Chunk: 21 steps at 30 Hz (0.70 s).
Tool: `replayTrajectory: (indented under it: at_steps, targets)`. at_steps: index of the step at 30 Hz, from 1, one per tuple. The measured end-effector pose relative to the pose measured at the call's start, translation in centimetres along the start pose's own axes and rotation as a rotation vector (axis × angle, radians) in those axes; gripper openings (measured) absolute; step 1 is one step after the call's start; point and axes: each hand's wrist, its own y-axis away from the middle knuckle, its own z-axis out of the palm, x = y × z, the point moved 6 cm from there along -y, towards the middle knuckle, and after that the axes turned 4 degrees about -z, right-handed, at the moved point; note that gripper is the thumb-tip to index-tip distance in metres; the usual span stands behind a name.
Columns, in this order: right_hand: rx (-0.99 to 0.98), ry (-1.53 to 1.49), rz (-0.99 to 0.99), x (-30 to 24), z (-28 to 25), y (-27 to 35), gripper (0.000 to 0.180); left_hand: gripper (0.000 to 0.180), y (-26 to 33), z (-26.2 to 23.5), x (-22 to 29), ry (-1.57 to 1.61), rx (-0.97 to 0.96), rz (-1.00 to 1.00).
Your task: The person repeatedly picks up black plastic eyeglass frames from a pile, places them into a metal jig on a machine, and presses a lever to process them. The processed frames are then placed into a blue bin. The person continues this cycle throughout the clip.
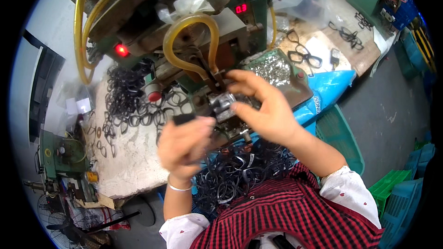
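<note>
At the middle of the bench machine (233,30), a small shiny metal fixture (223,106) sits beneath the dark tool parts. My right hand (270,110) reaches in from the right, thumb beside the fixture and forefinger stretched towards the tool above it. A gap shows between those fingers, with nothing plainly held. My left hand (184,145) is smeared by motion left of the fixture; a dark piece (183,119) shows just beyond it, too blurred to name. Below both hands, a heap of dark plastic eyeglass frames (240,173) lies against my checked apron (277,198).
More black eyeglass frames (127,92) are piled on the worn bench (134,166) at left. A red button (154,96) and a yellow hose loop (168,41) project from the machine. Metal chips (274,71) cover its right side. Several loose frames (304,58) lie at back right.
</note>
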Motion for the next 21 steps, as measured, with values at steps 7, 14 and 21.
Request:
replayTrajectory:
  at_steps: [7, 14, 21]
  targets:
    - [0.541, 0.318, -0.152, 7.6, -13.2, -0.6, 0.052, 0.029, 0.7, 3.7, 0.6, -0.089, -0.214, 0.153]
    - [0.160, 0.891, 0.142, 7.1, -13.2, 3.3, 0.017, 0.029, 0.6, 3.8, 0.2, -0.071, -0.241, 0.148]
    - [0.079, 1.210, -0.029, 7.2, -10.0, 2.4, 0.008, 0.040, 3.3, 3.7, 0.8, -0.050, -0.273, -0.046]
